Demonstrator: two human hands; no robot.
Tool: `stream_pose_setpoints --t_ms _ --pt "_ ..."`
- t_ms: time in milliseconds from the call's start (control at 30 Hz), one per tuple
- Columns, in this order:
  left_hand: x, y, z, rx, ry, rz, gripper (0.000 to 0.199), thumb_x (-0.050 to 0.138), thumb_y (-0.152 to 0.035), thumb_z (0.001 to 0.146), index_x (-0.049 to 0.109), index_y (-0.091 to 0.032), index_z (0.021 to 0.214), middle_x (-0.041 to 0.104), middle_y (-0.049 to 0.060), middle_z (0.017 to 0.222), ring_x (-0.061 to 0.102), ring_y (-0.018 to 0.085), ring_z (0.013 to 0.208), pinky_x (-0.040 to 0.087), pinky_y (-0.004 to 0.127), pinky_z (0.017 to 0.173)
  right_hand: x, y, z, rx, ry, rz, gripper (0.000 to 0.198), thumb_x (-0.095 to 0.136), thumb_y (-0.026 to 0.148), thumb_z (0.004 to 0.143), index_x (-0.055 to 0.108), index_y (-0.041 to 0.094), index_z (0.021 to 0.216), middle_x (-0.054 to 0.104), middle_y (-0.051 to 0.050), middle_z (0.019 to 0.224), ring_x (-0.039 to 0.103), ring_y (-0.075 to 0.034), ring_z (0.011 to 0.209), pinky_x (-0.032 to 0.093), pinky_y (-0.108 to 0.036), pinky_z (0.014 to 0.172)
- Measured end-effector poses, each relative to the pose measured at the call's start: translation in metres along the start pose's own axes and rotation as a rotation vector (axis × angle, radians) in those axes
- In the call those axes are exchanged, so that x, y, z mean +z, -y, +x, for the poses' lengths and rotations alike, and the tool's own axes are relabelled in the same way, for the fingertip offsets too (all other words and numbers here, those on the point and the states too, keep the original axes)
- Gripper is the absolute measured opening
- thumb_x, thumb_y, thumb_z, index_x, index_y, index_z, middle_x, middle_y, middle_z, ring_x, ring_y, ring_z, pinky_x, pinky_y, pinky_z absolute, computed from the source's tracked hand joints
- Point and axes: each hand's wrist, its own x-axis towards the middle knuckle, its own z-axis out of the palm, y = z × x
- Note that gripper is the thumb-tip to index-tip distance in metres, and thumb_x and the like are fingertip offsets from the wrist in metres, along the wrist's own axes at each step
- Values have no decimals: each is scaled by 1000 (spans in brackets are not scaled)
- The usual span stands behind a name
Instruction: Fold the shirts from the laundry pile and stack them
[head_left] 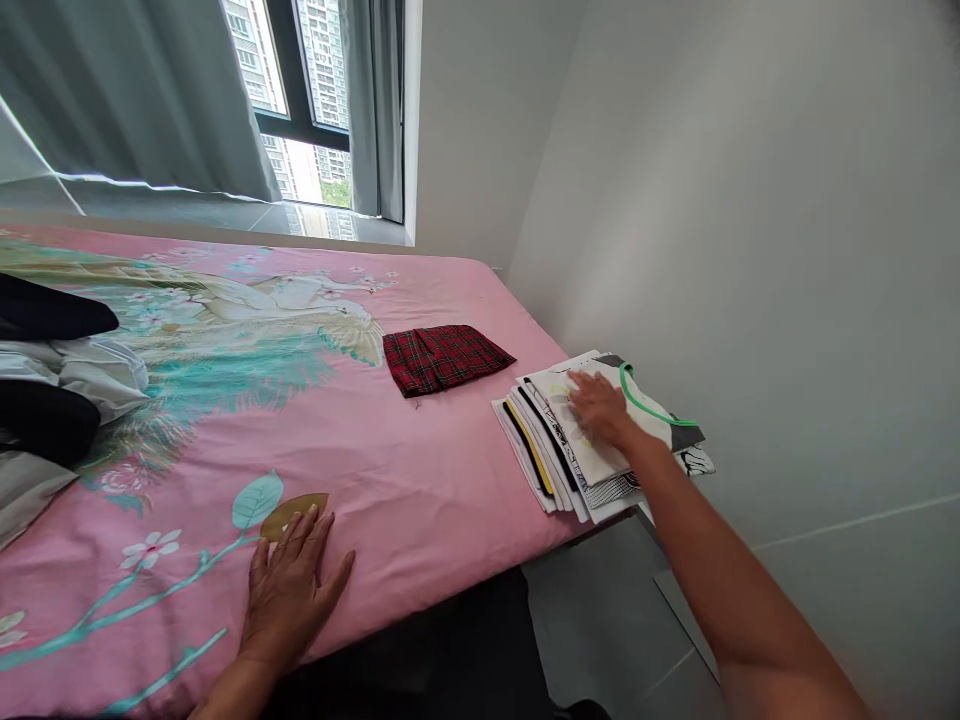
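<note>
My left hand (292, 585) lies flat on the pink patterned bed sheet (420, 500), fingers spread, near the bed's front edge. Over on the right, my right hand (598, 405) rests on top of a stack of folded clothes (536, 465), touching a white shirt (652, 425) with a green-edged neckline and dark grey shoulders. Its fingers look stretched out on the cloth. Black, yellow and white folded edges show along the stack's left side. Beyond the stack, a folded red plaid cloth (446, 358) lies on the sheet.
Dark and white garments (67, 370) are piled at the left edge of the bed. The stack sits at the bed's right front corner, close to the grey wall (750, 250). Grey tiled floor (615, 610) shows below. A curtained window (307, 110) is behind the bed.
</note>
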Motion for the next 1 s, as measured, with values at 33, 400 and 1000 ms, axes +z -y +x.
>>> stream_pose_setpoints --t_ms 33,400,1000 --pt "0 0 0 -1 0 -3 58 41 -47 84 46 -19 134 39 11 146 32 26 135 14 48 111 13 10 -4 8 47 -45 53 23 49 93 38 30 140 35 -2 148 23 -30 138 15 -63 108" --pt "4 1 -2 -4 -33 -49 57 44 -47 83 48 -19 132 41 11 145 32 26 135 12 48 112 6 -1 -4 127 -25 47 56 16 54 94 33 32 142 29 1 150 15 -28 141 7 -65 108" --pt "4 4 -3 -2 -26 -60 57 47 -48 82 50 -20 132 43 11 143 33 27 134 13 49 112 33 23 22 -7 190 -76 52 19 41 95 36 26 142 32 -2 149 21 -25 140 14 -56 112"
